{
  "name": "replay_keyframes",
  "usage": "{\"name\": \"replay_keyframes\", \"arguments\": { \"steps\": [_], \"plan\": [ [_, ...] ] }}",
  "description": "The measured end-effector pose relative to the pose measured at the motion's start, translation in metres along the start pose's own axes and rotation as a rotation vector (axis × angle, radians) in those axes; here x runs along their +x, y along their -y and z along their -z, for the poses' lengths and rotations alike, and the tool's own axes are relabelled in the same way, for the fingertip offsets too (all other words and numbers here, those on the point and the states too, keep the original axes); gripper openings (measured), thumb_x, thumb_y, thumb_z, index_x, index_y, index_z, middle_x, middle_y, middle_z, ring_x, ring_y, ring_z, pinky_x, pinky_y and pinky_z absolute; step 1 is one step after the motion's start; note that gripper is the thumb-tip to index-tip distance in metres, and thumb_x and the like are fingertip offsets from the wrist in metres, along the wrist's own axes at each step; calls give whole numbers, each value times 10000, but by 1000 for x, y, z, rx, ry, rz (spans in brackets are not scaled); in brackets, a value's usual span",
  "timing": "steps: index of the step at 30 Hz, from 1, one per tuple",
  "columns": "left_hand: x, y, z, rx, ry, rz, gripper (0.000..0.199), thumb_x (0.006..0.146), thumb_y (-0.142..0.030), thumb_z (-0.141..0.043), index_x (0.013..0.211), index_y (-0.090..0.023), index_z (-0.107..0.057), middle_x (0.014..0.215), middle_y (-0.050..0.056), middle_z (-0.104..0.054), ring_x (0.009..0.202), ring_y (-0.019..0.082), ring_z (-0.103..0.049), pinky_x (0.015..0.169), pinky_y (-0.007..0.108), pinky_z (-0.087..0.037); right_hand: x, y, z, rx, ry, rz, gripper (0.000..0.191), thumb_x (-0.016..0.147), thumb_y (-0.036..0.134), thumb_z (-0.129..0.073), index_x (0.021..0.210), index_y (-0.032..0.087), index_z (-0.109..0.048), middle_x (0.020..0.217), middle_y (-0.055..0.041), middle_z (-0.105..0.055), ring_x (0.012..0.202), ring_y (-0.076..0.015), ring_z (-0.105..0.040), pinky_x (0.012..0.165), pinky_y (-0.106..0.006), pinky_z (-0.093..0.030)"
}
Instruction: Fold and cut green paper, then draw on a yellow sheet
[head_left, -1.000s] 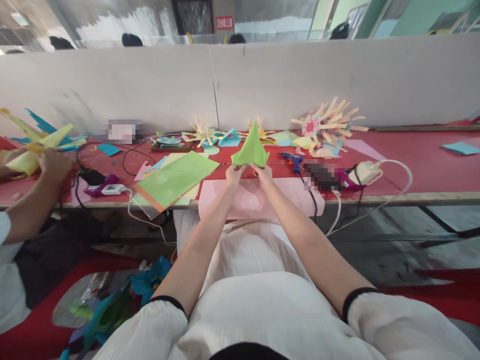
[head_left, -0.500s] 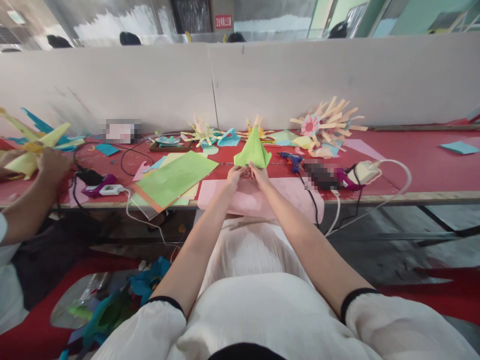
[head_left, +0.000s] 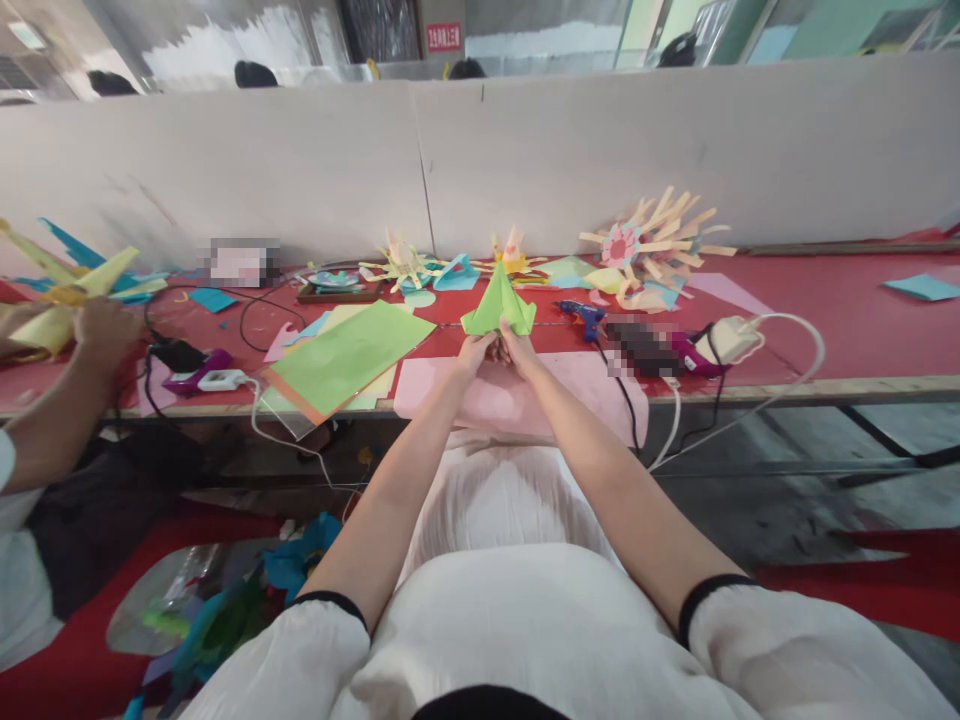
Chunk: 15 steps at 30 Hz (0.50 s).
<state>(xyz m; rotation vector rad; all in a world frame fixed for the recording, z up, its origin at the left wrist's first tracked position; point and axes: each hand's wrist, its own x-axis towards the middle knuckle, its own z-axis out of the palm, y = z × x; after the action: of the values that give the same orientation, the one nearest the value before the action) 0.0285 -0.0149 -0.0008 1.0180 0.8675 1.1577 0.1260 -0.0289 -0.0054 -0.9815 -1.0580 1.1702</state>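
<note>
Two hands (head_left: 496, 350), green folded paper (head_left: 499, 305), table edge (head_left: 757, 389) near

The green folded paper (head_left: 498, 305) is now showing a lower peak than in the earlier views, its raised point appearing shorter. The right hand (head_left: 518, 348) is placing its thumb higher on the paper's front and is sitting closer to the left hand (head_left: 476, 350). Behind the peak, the pink-tipped paper flower (head_left: 512, 247) is showing more fully.

2 bare arms reach forward, converging — left hand (head_left: 475, 352) and right hand (head_left: 517, 347) close together, fingers curled.
</note>
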Motion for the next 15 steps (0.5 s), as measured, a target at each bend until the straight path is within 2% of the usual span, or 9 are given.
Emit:
{"name": "replay_keyframes", "arguments": {
  "steps": [3,6,8,12,15],
  "plan": [
    [1,1,0,-1,66,-3,250,698,-237,-653,490,-172,-530,395,-19,-491,459,131,-553,577,266,-470,-2,2,0,28,20,5,613,700,732,-417,379,233,-266,260,59,-250,248,-66,-268,306,-229,-291],
    [0,0,0,61,99,-85,289,705,-266,-643,469,-176,-503,391,-28,-478,401,104,-496,516,247,-446,-3,3,1,29,10,-4,611,700,734,-415,386,233,-261,259,66,-233,241,-63,-253,299,-227,-274],
    [-2,0,0,106,75,-137,288,725,-264,-627,480,-178,-503,402,-34,-481,389,91,-472,497,237,-429,-3,3,1,24,13,-13,611,680,743,-432,388,231,-266,257,73,-225,236,-61,-251,296,-226,-278],
    [-3,-1,-1,162,5,-163,145,730,-215,-624,601,-179,-570,506,-28,-559,472,99,-518,557,239,-434,-3,3,2,0,31,-1,604,671,740,-449,389,227,-298,258,73,-238,231,-57,-255,300,-229,-280],
    [-1,-3,-2,156,26,-160,111,700,-202,-652,630,-184,-568,558,-26,-586,528,104,-539,596,237,-440,-2,2,2,-10,26,-3,602,704,716,-440,382,228,-300,255,59,-254,240,-60,-272,306,-230,-260]
  ]
}}
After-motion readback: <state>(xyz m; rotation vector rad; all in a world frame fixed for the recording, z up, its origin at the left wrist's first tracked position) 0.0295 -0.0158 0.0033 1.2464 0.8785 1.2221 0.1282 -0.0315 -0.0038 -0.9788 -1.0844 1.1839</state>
